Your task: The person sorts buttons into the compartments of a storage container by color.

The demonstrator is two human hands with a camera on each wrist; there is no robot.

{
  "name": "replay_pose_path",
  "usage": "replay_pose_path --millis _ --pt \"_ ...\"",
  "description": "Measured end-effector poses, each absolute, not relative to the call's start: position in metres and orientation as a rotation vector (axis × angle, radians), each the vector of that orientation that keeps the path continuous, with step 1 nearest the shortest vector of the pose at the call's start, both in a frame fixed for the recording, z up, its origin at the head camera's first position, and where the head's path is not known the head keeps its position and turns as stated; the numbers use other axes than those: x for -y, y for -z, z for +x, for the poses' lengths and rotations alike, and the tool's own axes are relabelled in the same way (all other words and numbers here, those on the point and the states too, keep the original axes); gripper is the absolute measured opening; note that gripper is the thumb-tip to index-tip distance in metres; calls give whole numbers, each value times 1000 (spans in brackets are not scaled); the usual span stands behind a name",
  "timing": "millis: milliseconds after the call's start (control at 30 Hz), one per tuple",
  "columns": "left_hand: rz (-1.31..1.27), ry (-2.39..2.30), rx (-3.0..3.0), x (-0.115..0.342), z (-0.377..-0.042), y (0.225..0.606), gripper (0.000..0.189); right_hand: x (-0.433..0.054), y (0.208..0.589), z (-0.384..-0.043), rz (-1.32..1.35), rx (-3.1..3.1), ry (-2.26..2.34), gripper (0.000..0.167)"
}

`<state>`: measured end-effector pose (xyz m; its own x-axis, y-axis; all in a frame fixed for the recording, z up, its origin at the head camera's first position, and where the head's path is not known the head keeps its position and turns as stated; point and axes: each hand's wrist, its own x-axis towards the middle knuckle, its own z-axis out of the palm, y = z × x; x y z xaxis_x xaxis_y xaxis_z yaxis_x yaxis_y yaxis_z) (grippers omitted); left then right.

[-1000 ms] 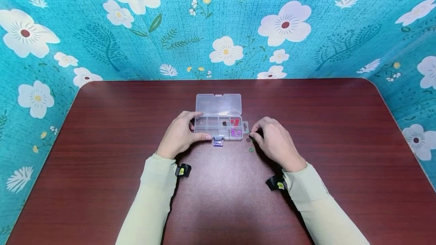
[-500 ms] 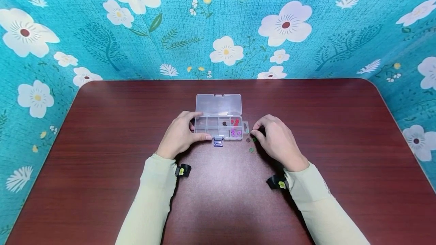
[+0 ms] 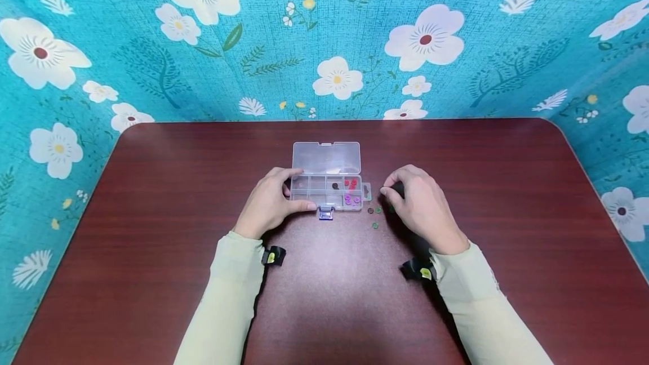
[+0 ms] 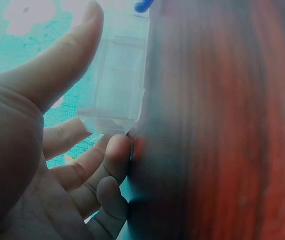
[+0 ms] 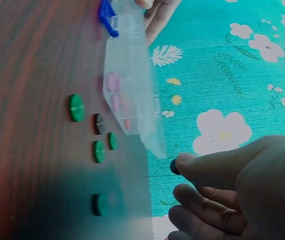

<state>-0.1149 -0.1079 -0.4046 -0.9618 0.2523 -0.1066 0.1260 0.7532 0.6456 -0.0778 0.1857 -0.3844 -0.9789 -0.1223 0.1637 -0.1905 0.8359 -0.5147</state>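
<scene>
My left hand (image 3: 267,199) grips the left end of a clear plastic compartment box (image 3: 316,200), thumb along the front and fingers round the end and back. The box lies with its lid (image 3: 326,157) folded back. Red buttons (image 3: 353,183), purple buttons (image 3: 347,200) and dark buttons (image 3: 334,186) sit in separate compartments. Just right of the box is my right hand (image 3: 418,201), its thumb and forefinger pinching a small dark button (image 5: 174,166), mostly covered by the thumb. Below it lie loose green buttons (image 5: 76,107) and one dark button (image 5: 99,123) on the table.
A hanging tab (image 3: 367,191) juts from the box's right end. The blue latch (image 3: 326,214) hangs open at its front. The dark red wooden table (image 3: 324,297) runs back to a turquoise flowered cloth (image 3: 284,44). Another green button (image 5: 99,204) lies in the right hand's shadow.
My right hand has moved a little to the right, away from the box, uncovering a green button beside the dark one. The left hand keeps its hold on the box.
</scene>
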Motion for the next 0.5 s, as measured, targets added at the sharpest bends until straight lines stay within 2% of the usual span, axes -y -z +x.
replay_pose_path --millis 500 --pt "308 -1011 -2761 108 -115 405 81 -170 375 -83 250 2861 -877 8"
